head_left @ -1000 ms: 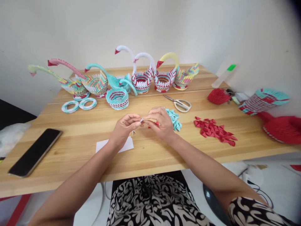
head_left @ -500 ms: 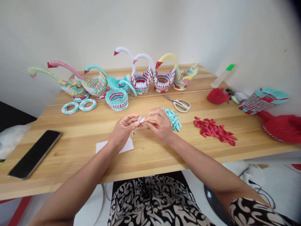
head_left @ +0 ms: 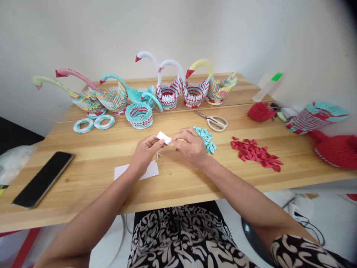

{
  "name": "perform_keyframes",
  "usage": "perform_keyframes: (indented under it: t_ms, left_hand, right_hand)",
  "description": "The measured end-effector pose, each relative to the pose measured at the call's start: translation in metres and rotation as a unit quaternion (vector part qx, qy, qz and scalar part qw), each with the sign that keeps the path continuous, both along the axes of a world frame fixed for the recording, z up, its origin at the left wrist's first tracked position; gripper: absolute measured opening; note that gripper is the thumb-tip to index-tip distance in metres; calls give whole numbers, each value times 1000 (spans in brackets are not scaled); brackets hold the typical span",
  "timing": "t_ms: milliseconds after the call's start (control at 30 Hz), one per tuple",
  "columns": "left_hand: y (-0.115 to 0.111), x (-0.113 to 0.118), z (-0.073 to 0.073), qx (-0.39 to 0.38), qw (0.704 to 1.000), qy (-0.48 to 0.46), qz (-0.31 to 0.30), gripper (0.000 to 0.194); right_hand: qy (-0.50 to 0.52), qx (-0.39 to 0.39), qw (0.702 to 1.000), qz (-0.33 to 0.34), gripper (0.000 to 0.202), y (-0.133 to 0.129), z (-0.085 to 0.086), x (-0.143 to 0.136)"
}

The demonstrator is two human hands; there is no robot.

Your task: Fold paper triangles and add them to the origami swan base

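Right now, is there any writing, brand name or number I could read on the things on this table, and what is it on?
None can be read.
The phone shows a dark, blank screen.
The white paper piece pinched between the left hand and the right hand is blank.
The white sheet under the left hand is blank too.
The scissors show no legible mark.
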State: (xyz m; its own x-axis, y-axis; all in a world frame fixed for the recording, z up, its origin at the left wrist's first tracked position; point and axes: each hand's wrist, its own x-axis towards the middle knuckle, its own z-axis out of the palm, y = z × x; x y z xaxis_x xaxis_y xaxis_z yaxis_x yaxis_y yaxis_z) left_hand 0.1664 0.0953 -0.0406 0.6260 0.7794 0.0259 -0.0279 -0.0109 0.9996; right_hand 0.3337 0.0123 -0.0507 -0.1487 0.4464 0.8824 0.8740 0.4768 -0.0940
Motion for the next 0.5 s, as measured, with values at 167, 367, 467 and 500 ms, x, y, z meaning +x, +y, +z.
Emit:
perform_keyframes:
  t_ms: [167, 367, 467, 500]
  left_hand:
    - [3, -4, 3, 70, 995, 77, 10, 27]
    - [4, -5, 1, 143, 985, 93, 8, 25]
    - [2, -4, 1, 198, 975, 99, 27, 23]
    - [1, -4, 1, 212, 972, 96, 35, 22]
  right_hand:
    - [-16, -15, 1000, 1, 22, -1, 1, 0]
    - [54, -91, 994, 4, 14, 4, -6, 7]
    - [74, -109, 991, 31, 13, 8, -10, 11]
    - [73, -110, 990, 39, 13, 8, -10, 12]
